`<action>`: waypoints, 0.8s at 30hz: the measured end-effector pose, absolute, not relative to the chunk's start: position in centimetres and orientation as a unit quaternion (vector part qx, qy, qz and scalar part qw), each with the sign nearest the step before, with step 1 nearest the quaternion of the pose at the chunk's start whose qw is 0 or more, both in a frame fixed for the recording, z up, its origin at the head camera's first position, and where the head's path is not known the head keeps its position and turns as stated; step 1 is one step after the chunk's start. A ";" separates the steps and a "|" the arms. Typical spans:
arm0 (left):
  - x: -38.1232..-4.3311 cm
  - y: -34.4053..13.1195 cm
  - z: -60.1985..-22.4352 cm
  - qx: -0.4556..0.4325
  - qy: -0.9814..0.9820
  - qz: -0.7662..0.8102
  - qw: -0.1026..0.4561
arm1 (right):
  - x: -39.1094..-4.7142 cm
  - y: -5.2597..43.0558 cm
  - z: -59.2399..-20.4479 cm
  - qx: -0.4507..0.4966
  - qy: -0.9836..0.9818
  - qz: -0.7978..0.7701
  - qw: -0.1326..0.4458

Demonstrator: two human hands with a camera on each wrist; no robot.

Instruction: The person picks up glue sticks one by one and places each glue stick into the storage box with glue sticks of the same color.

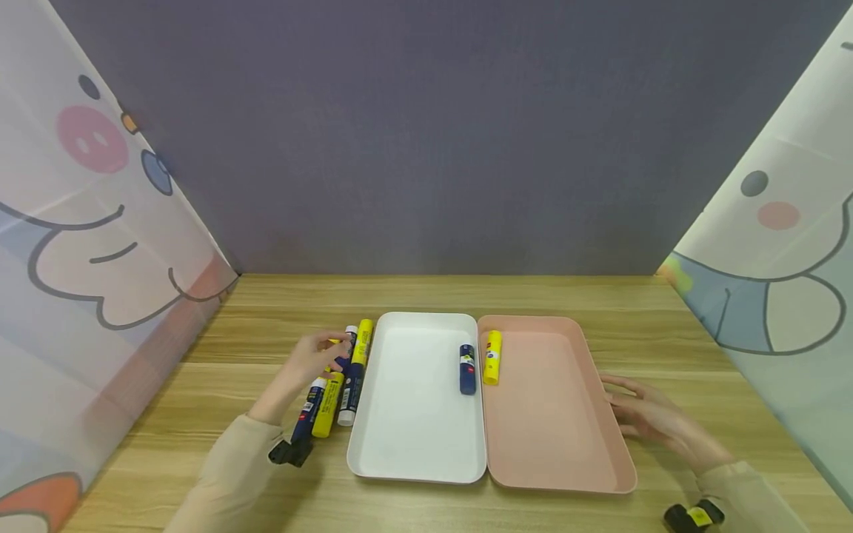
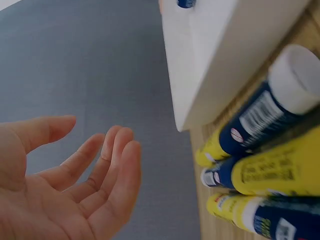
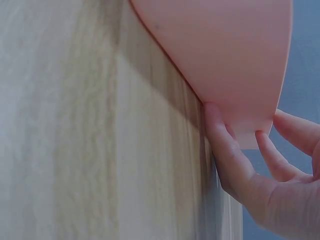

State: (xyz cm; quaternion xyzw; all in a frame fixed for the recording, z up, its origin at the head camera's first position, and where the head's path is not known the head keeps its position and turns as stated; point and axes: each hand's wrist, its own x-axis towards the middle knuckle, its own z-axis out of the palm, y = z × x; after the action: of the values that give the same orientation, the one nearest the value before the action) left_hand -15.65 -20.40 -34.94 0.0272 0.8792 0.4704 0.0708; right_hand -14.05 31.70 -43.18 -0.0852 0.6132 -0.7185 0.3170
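My left hand (image 1: 312, 363) hovers over a group of yellow and navy glue sticks, its fingers loosely bent and holding nothing in the left wrist view. Among the group are a yellow glue stick (image 1: 328, 406) and a navy one (image 1: 309, 409), lying left of the white tray (image 1: 416, 444). One navy glue stick (image 1: 468, 370) lies in that tray at its right side. A yellow glue stick (image 1: 492, 358) lies along the left side of the pink tray (image 1: 546, 459). My right hand (image 1: 645, 416) rests its fingertips against the pink tray's outer right wall.
Both trays stand side by side on the wooden table (image 1: 300, 296). A dark grey panel (image 1: 440, 148) rises behind the table. Cartoon-printed sheets (image 1: 53, 281) flank it on the left and right. Each wrist carries a black strap device (image 1: 291, 451).
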 end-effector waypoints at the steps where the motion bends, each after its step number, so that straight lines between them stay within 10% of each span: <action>1: -15.6 -20.6 -35.1 0.027 0.880 0.469 0.068 | -14.1 31.7 -43.2 -0.088 0.611 -0.719 0.319; 24: -14.0 -24.0 -37.8 -0.030 0.928 0.369 0.036 | -14.1 31.6 -43.3 -0.077 0.605 -0.727 0.315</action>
State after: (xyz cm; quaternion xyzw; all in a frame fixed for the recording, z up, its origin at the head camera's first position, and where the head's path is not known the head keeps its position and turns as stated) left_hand -14.02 -24.03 -37.83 -0.0300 0.9282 0.3692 0.0361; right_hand -14.10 31.64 -43.35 -0.0769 0.6049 -0.7274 0.3148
